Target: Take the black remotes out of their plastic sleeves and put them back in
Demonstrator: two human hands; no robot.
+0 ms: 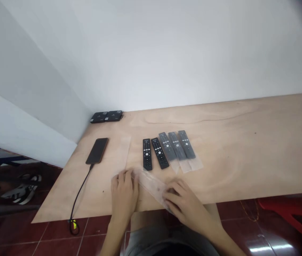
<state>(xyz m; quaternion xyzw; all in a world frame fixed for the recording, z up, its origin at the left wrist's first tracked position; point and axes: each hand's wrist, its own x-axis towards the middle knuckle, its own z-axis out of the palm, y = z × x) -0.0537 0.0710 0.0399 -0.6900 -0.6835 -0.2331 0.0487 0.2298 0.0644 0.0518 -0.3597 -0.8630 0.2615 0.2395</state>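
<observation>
Plastic sleeve (151,185) — clear, flat — between left hand (124,195) and right hand (183,204)

Head cam, mounted above me at the table's near edge, facing forward and down across the plywood tabletop (220,153) toward the white wall (167,46). Wall fills the upper half of frame, table runs through the middle. My left hand (124,199) and right hand (184,204) sit lower centre, nearest the lens, with the red tile floor (60,236) showing along the bottom edge.
</observation>
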